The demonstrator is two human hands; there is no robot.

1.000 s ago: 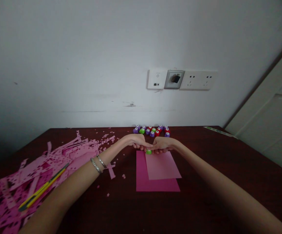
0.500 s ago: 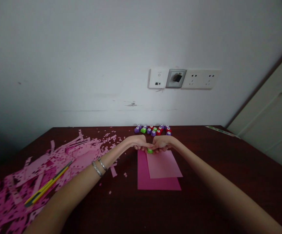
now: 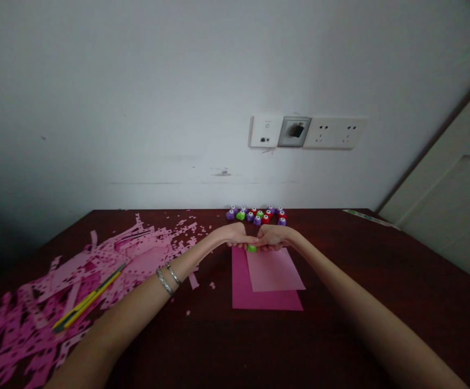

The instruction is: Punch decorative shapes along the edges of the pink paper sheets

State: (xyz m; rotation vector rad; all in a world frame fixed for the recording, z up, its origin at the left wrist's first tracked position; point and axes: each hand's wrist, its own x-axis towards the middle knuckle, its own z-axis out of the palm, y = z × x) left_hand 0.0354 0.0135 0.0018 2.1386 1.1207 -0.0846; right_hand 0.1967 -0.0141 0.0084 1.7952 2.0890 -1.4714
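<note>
A small green craft punch (image 3: 251,248) sits at the far edge of a light pink paper sheet (image 3: 277,273). My left hand (image 3: 237,235) and my right hand (image 3: 274,236) meet over it, fingers curled and thumbs pressed together on top, so most of the punch is hidden. Beneath the light sheet lies a darker pink sheet (image 3: 243,292), which shows along the left and the near side. Just beyond my hands stand several small punches (image 3: 258,220) in purple, green and red.
Punched pink paper strips (image 3: 27,324) are heaped on the left of the dark wooden table (image 3: 202,351). A yellow utility knife (image 3: 91,298) rests on them. Tiny cut-outs (image 3: 188,229) lie scattered nearby. A ruler-like strip (image 3: 370,218) is at the back right, below wall sockets (image 3: 336,133).
The whole view has shifted slightly. Both hands stay closed around the green punch at the paper's far edge, with no clear movement over the table.
</note>
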